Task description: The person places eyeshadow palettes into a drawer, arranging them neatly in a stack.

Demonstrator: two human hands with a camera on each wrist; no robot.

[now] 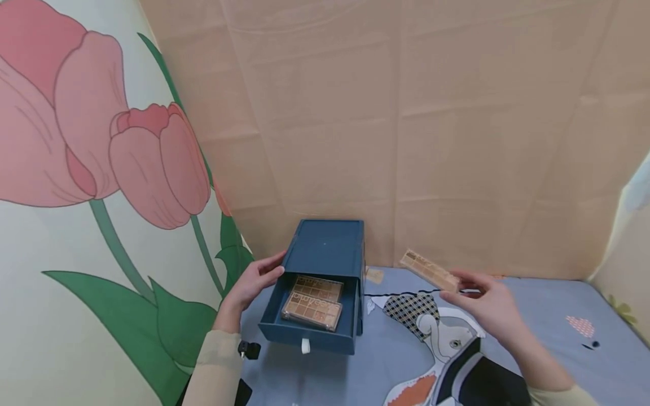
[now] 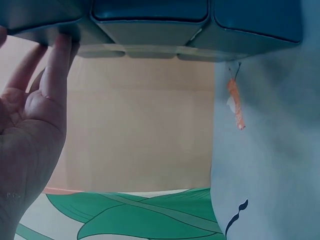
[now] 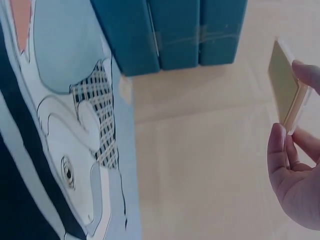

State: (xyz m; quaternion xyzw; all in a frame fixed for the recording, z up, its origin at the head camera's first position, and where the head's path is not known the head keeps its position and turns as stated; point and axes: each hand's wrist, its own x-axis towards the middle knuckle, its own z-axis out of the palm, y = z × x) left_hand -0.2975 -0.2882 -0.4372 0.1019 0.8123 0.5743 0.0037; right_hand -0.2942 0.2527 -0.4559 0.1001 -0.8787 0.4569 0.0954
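Observation:
A dark blue drawer box stands on the patterned cloth, its top drawer pulled out. Two eyeshadow palettes lie in that drawer, one overlapping the other. My left hand rests against the box's left side near the top; the left wrist view shows its extended fingers touching the blue wall. Off to the right of the box, my right hand pinches another eyeshadow palette by one end, above the cloth. The right wrist view shows this palette edge-on between thumb and fingers.
A blue-grey cloth with a printed animal figure covers the surface. Behind the box hangs a creased tan sheet. At left is a wall with large printed tulips. A white pull tab sticks out of the drawer front.

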